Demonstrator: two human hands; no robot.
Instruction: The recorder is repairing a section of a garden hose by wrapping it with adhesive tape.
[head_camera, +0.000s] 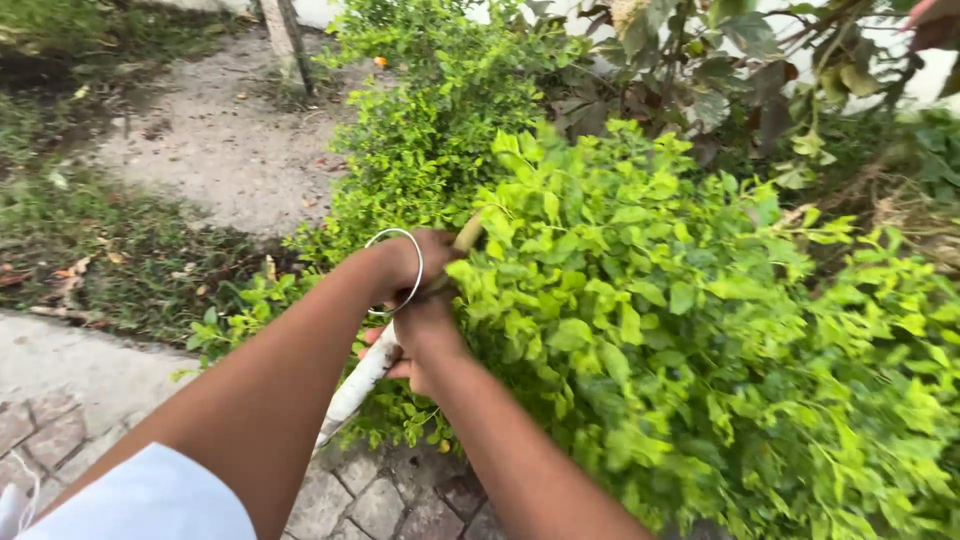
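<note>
**leafwatcher:** Hands first, since that's the bit people ask about. Left hand (415, 262) has a thin silver bangle (400, 270) on the wrist and is curled tight round a tan wooden handle (467, 232) that pokes up just past the knuckles, right at the edge of a bright green shrub (680, 330). Right hand (425, 340) sits just below it, fingers wrapped closed on a whitish handle (360, 385) that slants down-left toward the paving.

**mossy_jo:** Shears? Can you see blades?

**leafwatcher:** Can't tell, whatever's past the handles is buried in the leaves. Both hands touch the foliage.

**mossy_jo:** What's around it?

**leafwatcher:** Darker bush (430, 120) behind, brick pavers (380, 500) underneath, a sandy patch (220, 150) and grass (120, 250) on the left, and a white sleeve (150, 500) at bottom left.
</note>
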